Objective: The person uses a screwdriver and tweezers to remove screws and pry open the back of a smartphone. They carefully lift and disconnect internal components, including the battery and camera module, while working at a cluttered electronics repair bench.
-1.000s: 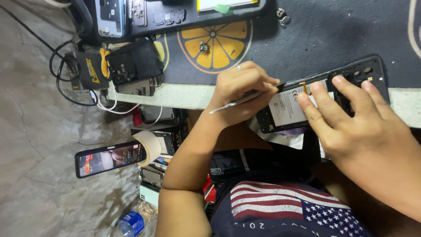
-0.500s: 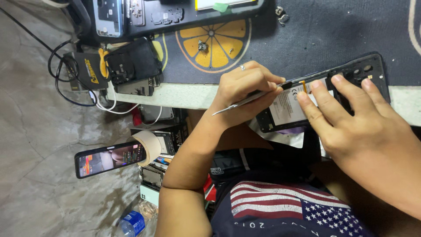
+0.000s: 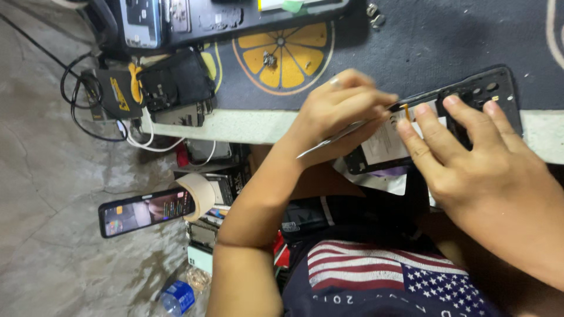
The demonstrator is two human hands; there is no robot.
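Observation:
An opened black phone (image 3: 482,88) with its back cover off lies across the table edge, showing a white-labelled battery (image 3: 385,144) and a small orange flex (image 3: 405,108). My left hand (image 3: 338,114) pinches thin metal tweezers (image 3: 329,141), whose tip is at the orange flex on the phone's upper edge. Flat on the phone's inside rests my right hand (image 3: 470,158), fingers spread over the camera end and holding it down.
A dark mat with an orange-slice print (image 3: 282,56) covers the table. A black tray (image 3: 235,17) of phone parts sits at the back, loose screws (image 3: 373,14) beside it. Left are a black device with cables (image 3: 117,94), a lit phone (image 3: 147,211), a tape roll (image 3: 197,194) and a bottle (image 3: 176,296).
Almost nothing differs. Both hands stay on the opened phone, and the tweezers remain at the same spot on its upper edge.

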